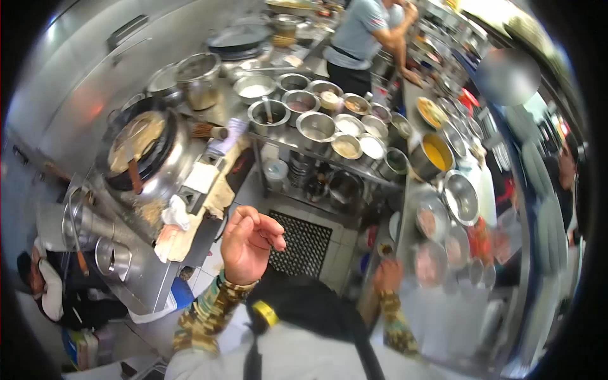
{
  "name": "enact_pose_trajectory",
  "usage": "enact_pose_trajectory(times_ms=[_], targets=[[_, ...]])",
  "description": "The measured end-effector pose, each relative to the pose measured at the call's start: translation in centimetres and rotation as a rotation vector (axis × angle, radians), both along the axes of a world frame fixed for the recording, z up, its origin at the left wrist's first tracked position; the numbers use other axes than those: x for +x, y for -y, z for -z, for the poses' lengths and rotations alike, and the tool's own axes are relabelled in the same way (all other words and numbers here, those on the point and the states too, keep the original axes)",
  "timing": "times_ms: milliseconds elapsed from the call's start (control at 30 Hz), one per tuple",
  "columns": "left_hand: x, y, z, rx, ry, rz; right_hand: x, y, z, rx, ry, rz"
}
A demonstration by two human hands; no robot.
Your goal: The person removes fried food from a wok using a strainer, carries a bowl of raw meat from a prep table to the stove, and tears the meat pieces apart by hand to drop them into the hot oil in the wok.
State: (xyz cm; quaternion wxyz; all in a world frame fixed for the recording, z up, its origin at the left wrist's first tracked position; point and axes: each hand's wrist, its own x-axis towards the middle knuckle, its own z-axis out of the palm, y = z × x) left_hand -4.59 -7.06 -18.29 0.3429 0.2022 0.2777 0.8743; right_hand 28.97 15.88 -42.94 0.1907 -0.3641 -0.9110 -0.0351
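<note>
My left hand is raised in front of my body above the floor mat, palm up. Its fingers are loosely bent and apart, and I see nothing held in it. A dark spot shows by its fingertips, too small to make out. My right hand rests low at the edge of the right-hand counter, its fingers partly hidden and blurred. Just beyond its fingertips is a small round container with dark contents; I cannot tell whether they touch. Both forearms wear camouflage sleeves.
On the left, a wok holds pale liquid and a ladle. Several metal bowls cover the middle counter. A pot of yellow liquid and a steel bowl stand right. A co-worker stands behind. A black mat lies below.
</note>
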Motion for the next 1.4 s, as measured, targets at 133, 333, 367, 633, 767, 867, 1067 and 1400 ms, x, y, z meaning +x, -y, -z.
enact_pose_trajectory(times_ms=[133,333,367,633,767,867,1067,1400], targets=[[-4.4,1.1,4.2,-0.029,0.162,-0.071,-4.7,0.7,-0.5,-0.259,0.021,-0.077],[-10.4,0.6,17.0,-0.496,0.015,-0.156,-7.3,-1.3,9.5,-0.583,0.321,-0.221],[-11.2,0.7,19.0,-0.589,-0.002,-0.134,-7.6,-1.9,11.5,-0.533,0.362,-0.215],[-20.1,2.9,32.0,-0.967,0.202,-0.295,-10.1,-7.8,12.5,-0.733,0.676,-0.310],[-24.3,0.8,38.0,-1.071,0.603,-0.498,-16.3,-11.0,12.2,-0.605,0.773,-0.568],[-26.4,-0.6,44.0,-0.904,0.762,-0.547,-22.4,-14.1,12.1,-0.486,0.784,-0.747],[-24.8,-1.6,38.9,-1.162,0.667,-0.437,-39.2,-14.4,1.5,-0.812,0.647,-0.530],[-18.5,2.9,38.0,-1.479,-0.041,-0.638,-54.1,-9.6,-0.8,-0.863,0.690,-0.985]])
